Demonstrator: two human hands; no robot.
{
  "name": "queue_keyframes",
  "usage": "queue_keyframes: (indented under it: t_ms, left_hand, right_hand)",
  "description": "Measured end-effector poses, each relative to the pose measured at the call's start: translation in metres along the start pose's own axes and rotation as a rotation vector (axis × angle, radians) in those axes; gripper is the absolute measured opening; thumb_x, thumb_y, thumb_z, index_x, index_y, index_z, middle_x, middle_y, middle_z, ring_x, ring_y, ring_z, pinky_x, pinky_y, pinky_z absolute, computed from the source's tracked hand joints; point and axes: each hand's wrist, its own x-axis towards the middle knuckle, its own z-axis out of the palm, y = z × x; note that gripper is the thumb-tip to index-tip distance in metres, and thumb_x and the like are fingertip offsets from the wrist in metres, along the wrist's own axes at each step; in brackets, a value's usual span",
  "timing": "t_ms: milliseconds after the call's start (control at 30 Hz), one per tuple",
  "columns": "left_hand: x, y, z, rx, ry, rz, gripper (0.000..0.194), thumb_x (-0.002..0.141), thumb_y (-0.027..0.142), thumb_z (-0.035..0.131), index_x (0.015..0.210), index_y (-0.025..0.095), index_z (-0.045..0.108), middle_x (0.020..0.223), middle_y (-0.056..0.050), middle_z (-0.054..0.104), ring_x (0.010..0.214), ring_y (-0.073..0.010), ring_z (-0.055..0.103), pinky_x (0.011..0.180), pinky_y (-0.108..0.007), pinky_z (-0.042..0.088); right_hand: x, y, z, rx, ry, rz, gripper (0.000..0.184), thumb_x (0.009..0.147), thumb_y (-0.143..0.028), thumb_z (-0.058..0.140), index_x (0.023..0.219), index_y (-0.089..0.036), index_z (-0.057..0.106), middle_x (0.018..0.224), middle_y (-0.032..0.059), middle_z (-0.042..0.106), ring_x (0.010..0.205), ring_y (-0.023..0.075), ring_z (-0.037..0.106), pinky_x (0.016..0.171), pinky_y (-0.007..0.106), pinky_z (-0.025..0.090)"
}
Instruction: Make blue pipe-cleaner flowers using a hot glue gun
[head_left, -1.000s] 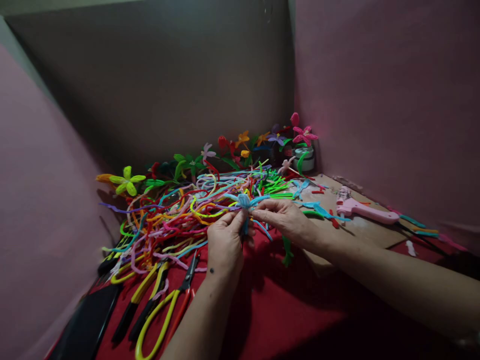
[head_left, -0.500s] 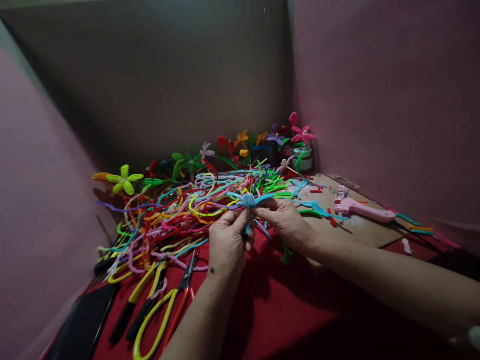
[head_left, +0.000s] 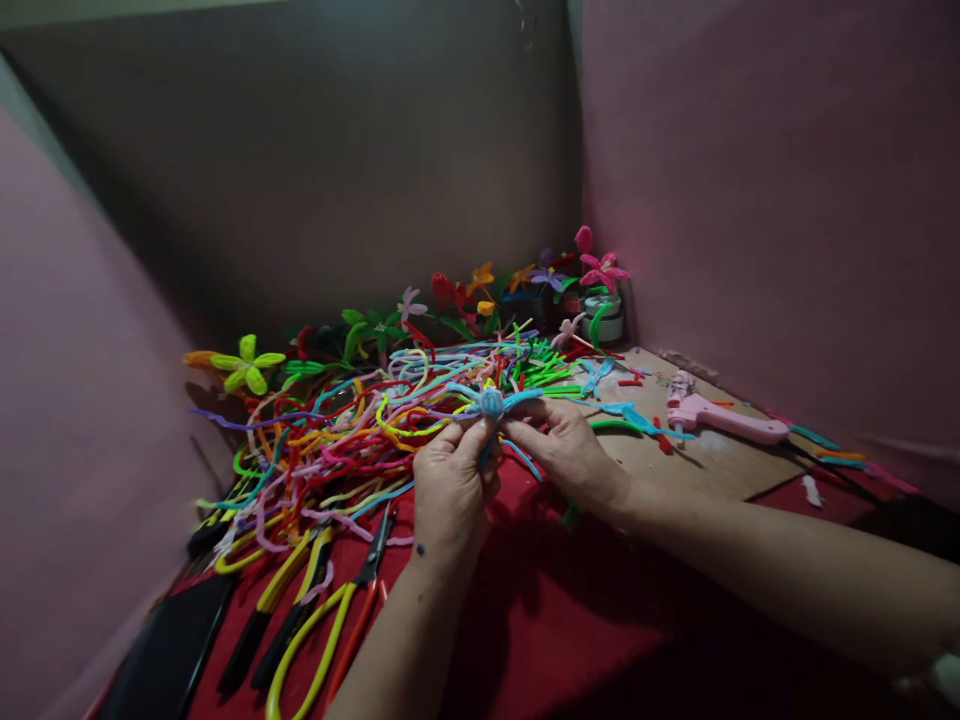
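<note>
Both sets of fingers meet at one small thing in my head view: a light-blue fuzzy piece [head_left: 491,402], held up in front of the heap of coloured stems [head_left: 337,430]. My left hand [head_left: 450,490] has thumb and fingers together, clamped on its narrow lower part, while the blue strands fan out above and to either side. My right hand [head_left: 577,455] has its fingertips close in against the piece's right side; whether they are clamped on a strand or only touching, I can't tell. As I read it, the left grip carries the piece and leaves the right to adjust the strands. For containers, I have a pale jar [head_left: 613,322] with a dark band at the back right, by the wall. A bright pink flower [head_left: 604,272] and a pink bud [head_left: 583,239] stand above it and seem to rise from it, and a green leaf [head_left: 598,326] curves down its front. Beside it I make out a darker shape [head_left: 528,306] among the blooms, too dim for me to name or see into. Nearer, the pink glue gun [head_left: 731,418] lies on a tan board [head_left: 720,462], outside any container.
</note>
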Motion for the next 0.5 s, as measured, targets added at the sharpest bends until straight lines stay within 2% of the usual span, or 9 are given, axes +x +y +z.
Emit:
queue_keyframes:
  t_ms: [200, 367, 500]
  left_hand:
    - [0.001, -0.006, -0.003, 0.107, -0.039, 0.076, 0.021, 0.072, 0.030, 0.062, 0.065, 0.016, 0.049, 0.046, 0.010, 0.034, 0.036, -0.0012, 0.023, 0.034, -0.015, 0.016]
    - [-0.001, -0.008, -0.004, 0.211, -0.056, 0.122, 0.023, 0.075, 0.032, 0.060, 0.063, 0.015, 0.049, 0.047, 0.009, 0.031, 0.037, -0.0009, 0.022, 0.035, -0.014, 0.017]
    - [-0.001, -0.008, -0.006, 0.175, -0.090, 0.063, 0.031, 0.074, 0.037, 0.061, 0.059, 0.015, 0.045, 0.047, 0.009, 0.033, 0.036, -0.0003, 0.022, 0.034, -0.014, 0.017]
  right_hand:
    - [0.000, -0.003, -0.001, 0.228, -0.108, 0.156, 0.019, 0.072, -0.034, 0.064, 0.079, -0.018, 0.071, 0.074, 0.0006, 0.065, 0.079, 0.0162, 0.055, 0.079, 0.032, 0.040]
    - [-0.002, 0.007, -0.001, 0.388, -0.108, 0.339, 0.027, 0.069, -0.042, 0.067, 0.076, -0.017, 0.070, 0.070, 0.0009, 0.062, 0.062, 0.0124, 0.046, 0.063, 0.029, 0.035]
    - [-0.001, 0.016, 0.000, 0.473, -0.080, 0.367, 0.019, 0.064, -0.035, 0.072, 0.070, -0.017, 0.068, 0.061, -0.0010, 0.057, 0.056, 0.0105, 0.039, 0.058, 0.026, 0.029]
